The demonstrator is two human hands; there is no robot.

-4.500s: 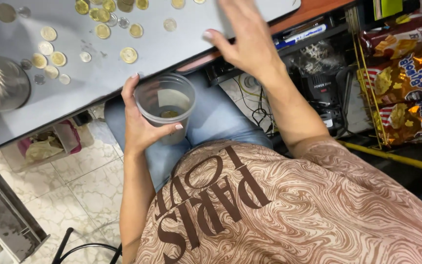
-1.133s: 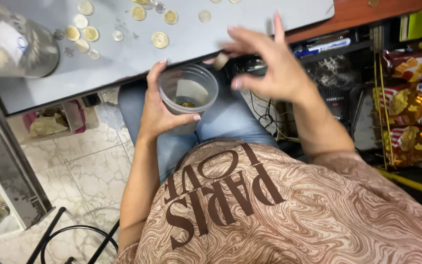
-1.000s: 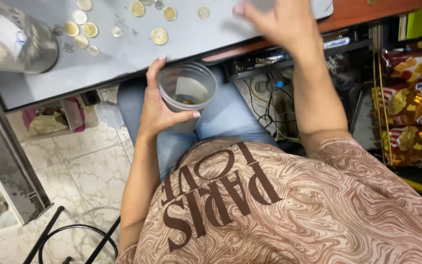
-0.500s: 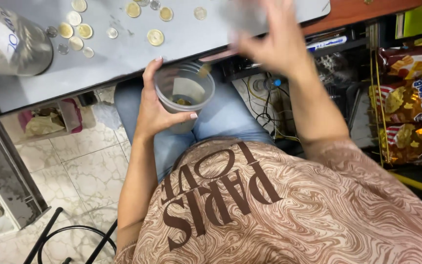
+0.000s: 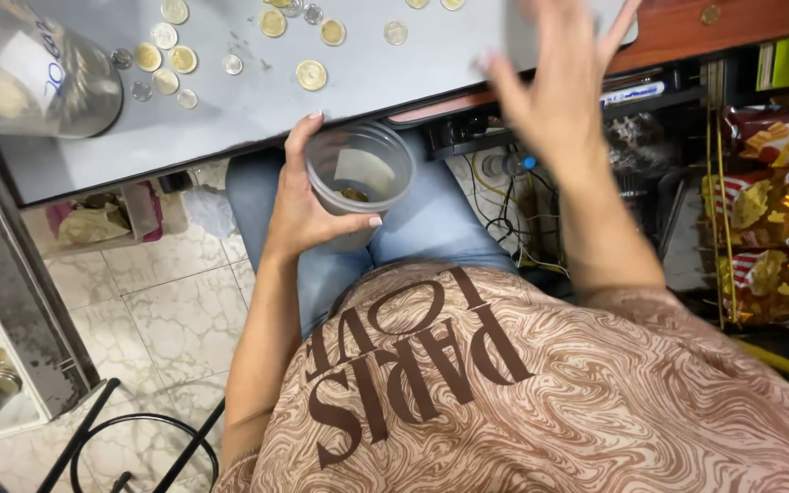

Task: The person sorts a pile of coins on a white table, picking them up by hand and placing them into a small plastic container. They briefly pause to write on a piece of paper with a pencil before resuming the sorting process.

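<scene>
Snack bags (image 5: pixel 778 228) hang right; a large jar (image 5: pixel 34 68) stands left.

Seated person in a marbled shirt
Brown-and-cream swirl T-shirt (image 5: pixel 541 393) with dark block lettering, short sleeves; blue jeans (image 5: pixel 431 219).

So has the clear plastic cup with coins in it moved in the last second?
No. The clear plastic cup stays in the left hand, just below the grey table edge, over the lap.

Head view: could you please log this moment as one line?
left hand: holds clear cup | right hand: open above grey tabletop | coins: scattered
</scene>
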